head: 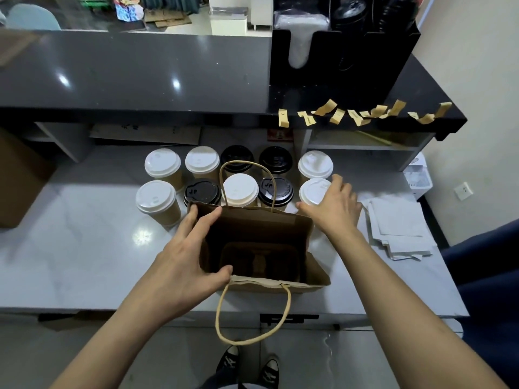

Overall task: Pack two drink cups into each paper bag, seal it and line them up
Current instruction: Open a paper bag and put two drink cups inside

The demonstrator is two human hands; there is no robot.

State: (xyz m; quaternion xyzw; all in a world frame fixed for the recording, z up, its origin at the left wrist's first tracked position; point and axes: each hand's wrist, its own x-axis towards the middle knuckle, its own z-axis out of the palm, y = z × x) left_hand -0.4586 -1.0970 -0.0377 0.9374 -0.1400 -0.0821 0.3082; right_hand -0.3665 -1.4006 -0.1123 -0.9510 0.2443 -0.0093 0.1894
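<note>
An open brown paper bag (303,228) with twine handles stands upright near the front edge of the white counter (70,248); inside I see only a cardboard cup holder. My left hand (182,256) grips the bag's left rim, fingers over the edge and thumb at the near corner. Behind the bag stand several lidded paper cups in two rows, some with white lids, some with black. My right hand (334,206) reaches with spread fingers over the white-lidded cup (310,192) at the right end of the front row, touching its lid.
A stack of flat white paper bags (398,228) lies to the right. Several kraft sticker strips (362,115) hang off the edge of the dark raised counter (140,77) behind the cups. A black lid and straw organiser (337,51) stands at the back right. A cardboard box (19,178) sits left.
</note>
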